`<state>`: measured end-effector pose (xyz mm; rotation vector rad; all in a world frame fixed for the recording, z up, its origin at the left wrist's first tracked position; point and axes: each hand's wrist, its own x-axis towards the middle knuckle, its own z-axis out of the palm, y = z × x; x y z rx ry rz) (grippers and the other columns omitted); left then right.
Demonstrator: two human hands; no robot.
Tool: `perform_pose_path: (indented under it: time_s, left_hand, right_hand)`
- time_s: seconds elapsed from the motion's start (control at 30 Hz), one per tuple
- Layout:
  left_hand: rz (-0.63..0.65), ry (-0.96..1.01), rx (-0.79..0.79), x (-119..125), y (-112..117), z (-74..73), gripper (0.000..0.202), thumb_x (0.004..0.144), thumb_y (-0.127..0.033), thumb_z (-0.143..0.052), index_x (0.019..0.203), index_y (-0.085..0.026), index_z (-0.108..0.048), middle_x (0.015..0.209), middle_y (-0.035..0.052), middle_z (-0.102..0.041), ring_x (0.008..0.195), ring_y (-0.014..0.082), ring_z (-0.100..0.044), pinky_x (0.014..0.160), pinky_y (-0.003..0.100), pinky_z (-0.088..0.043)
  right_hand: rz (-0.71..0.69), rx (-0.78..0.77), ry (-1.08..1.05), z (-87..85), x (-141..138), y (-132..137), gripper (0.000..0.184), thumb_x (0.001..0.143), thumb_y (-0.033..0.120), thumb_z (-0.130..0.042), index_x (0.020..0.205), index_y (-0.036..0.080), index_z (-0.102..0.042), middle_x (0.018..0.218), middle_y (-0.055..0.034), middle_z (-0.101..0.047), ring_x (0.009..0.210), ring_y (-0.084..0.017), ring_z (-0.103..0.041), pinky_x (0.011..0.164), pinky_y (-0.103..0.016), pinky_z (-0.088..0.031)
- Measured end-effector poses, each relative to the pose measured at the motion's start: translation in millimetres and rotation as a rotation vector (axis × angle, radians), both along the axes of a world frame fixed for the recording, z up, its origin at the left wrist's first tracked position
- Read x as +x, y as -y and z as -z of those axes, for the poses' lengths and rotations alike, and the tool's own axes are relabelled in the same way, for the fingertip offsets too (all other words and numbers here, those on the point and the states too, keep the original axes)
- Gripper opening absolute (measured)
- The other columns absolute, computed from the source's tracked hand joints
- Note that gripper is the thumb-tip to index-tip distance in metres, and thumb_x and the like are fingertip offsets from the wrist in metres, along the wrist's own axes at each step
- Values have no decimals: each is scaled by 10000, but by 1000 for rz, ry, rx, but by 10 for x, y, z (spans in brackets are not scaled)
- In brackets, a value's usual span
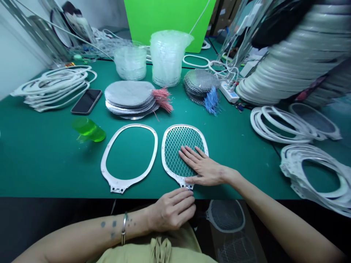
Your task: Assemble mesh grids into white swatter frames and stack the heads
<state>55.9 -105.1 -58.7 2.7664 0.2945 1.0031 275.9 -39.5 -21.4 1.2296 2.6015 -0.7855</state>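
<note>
My right hand (203, 166) lies flat with its fingers spread on the wire mesh (178, 149) set in a white plastic racket frame (164, 160). My left hand (171, 210) is curled at the table's front edge, its fingertips next to that frame's neck (183, 184). An empty white frame (156, 146) lies to the left of the meshed one. Behind them are a stack of metal mesh panels (128, 93) with red wires (162, 99) and a second mesh bundle (200, 82) with blue wires (211, 101).
On the green table top (55, 164) are a phone (87, 101), a green translucent object (89, 129), clear plastic stacks (167, 58), and piles of white frames at left (52, 86) and right (312, 171). A power strip (229, 91) and cables stand at the back.
</note>
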Motion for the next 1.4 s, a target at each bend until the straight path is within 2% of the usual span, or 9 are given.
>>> perform_pose_path:
  time_s: [0.2,0.37,0.47,0.67,0.83,0.9,1.03,1.17,1.4]
  left_hand:
    - [-75,143,-171,36,24,-44,168,920,-93,-500,978,-146,-648,987,62,-746,961,159,-690,978,340,-514]
    - [-214,227,-536,177,92,-69,200,832,-32,-479,791,-181,-606,796,7,-727,726,111,-680,873,321,-527]
    - [-216,188,-562,208,106,-34,220,794,-41,-445,694,-186,-577,727,6,-692,682,114,-657,861,333,-532]
    - [81,-127,-235,90,47,-36,214,880,-93,-451,782,-194,-613,838,57,-704,797,145,-681,984,341,-497]
    - [403,-248,-758,-186,-356,-502,336,926,-228,-522,1259,-214,-568,984,-17,-746,861,98,-704,845,159,-533]
    - [186,-242,-795,-256,-577,-616,329,980,-268,-453,1282,-205,-566,1148,6,-708,1041,115,-668,922,183,-500]
    - [-408,-413,-370,-277,-895,-460,524,987,-420,-404,1420,-126,-439,1496,128,-392,1405,268,-332,1173,441,-231]
    - [-455,-515,-208,-294,-992,-195,602,993,-466,-335,1482,-113,-326,1546,133,-278,1448,266,-216,1197,464,-128]
    - [-456,-481,-302,-235,-919,-128,608,980,-428,-388,1498,-127,-287,1556,125,-246,1443,272,-229,1165,454,-256]
  right_hand:
    - [-33,-29,-3,2,37,-37,963,857,755,-324,1516,189,90,1571,-70,150,1448,-274,117,1140,-478,138]
    - [-12,-22,-28,28,32,-29,954,852,756,-335,1523,211,68,1573,-61,139,1451,-295,92,1135,-482,145]
    - [1,-20,-27,37,34,-25,946,854,753,-335,1522,221,71,1576,-52,133,1452,-290,85,1137,-476,146]
    - [-6,-12,-39,39,44,-26,959,845,756,-358,1518,234,81,1575,-49,135,1451,-295,78,1144,-484,124]
    - [4,-43,-20,27,24,-36,974,834,768,-361,1519,216,56,1577,-59,115,1451,-289,84,1145,-492,125]
    - [11,-56,-10,9,13,-41,976,832,766,-367,1517,216,58,1575,-55,122,1450,-288,89,1144,-493,126]
    - [22,-98,-15,-61,3,-31,979,822,772,-380,1513,239,64,1575,-38,124,1444,-299,110,1150,-506,98]
    - [129,-75,5,-115,9,-7,1030,755,808,-449,1506,315,55,1582,-4,105,1395,-371,227,1085,-632,146]
    - [271,-28,34,-123,96,108,1088,695,796,-550,1507,339,10,1570,-26,156,1415,-379,162,1116,-603,90]
